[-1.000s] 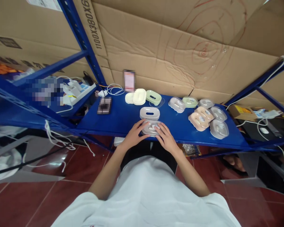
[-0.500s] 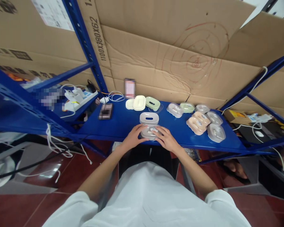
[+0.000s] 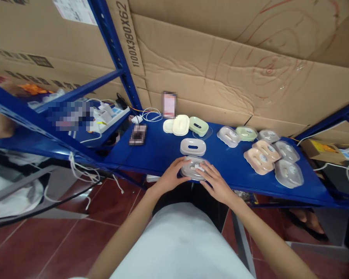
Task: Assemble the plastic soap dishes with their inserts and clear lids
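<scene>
A clear oval soap-dish tray (image 3: 192,167) lies at the near edge of the blue shelf (image 3: 157,149). My left hand (image 3: 170,178) grips its left rim with curled fingers. My right hand (image 3: 216,182) rests on its right side, fingertips pinching a small white piece (image 3: 198,167) inside the tray. Just behind stands a grey soap-dish part (image 3: 192,146) with an oval slot.
Cream and green dishes (image 3: 180,124) sit at the back. Several clear, green and peach dishes (image 3: 267,153) lie to the right. A phone (image 3: 137,134), a power strip with cables (image 3: 110,115) and a cardboard wall (image 3: 221,58) are around; red floor tiles lie below.
The view has shifted a little, so the shelf sits further right and lower. Both hands stay on the clear tray; the right fingertips now work the white piece inside it.
</scene>
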A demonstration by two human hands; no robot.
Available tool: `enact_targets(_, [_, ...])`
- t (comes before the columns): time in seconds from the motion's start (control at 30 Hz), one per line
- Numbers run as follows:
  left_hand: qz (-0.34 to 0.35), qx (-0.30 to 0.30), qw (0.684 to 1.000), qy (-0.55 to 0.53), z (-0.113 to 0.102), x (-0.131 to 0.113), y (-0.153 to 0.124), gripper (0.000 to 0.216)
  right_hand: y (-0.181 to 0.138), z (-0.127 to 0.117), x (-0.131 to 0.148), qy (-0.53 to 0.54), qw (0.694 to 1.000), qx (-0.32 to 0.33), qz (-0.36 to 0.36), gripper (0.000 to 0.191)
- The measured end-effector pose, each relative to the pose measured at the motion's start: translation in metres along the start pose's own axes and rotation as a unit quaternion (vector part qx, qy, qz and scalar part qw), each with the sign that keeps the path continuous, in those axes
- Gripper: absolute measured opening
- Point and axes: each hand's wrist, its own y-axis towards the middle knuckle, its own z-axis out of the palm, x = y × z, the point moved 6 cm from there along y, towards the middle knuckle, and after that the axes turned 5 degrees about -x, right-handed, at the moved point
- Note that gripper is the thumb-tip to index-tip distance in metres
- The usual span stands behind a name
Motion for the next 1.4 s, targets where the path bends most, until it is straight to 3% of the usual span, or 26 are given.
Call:
enact_targets(0.23, [-0.011, -0.005, 1.000, 0.007, 0.001, -0.003, 0.002, 0.069, 0.004, 0.011, 0.001, 0.020, 0.991, -0.117, 0.065, 0.047])
enact_targets(0.37, [-0.006, 0.004, 1.000, 0.021, -0.001, 0.001, 0.010, 0.071, 0.008, 0.010, -0.010, -0.003, 0.994, -0.087, 0.061, 0.049])
enact_targets(0.57, [-0.014, 0.023, 0.999, 0.023, -0.004, 0.003, 0.015, 0.070, 0.012, 0.002, -0.029, -0.013, 0.999, 0.010, 0.050, 0.067])
enact_targets(0.8, [-0.023, 0.025, 0.999, -0.033, -0.011, 0.002, 0.014, 0.070, 0.015, 0.000, -0.017, -0.023, 0.999, -0.035, -0.007, 0.064])
enact_targets(1.1, [-0.023, 0.032, 0.999, -0.034, -0.009, 0.007, 0.011, 0.068, 0.023, -0.006, -0.005, -0.031, 0.994, -0.012, -0.101, 0.056])
enact_targets(1.4, [-0.029, 0.016, 0.999, 0.023, -0.008, 0.004, 0.010, 0.071, 0.020, 0.003, -0.012, -0.015, 1.000, -0.007, -0.019, 0.056])
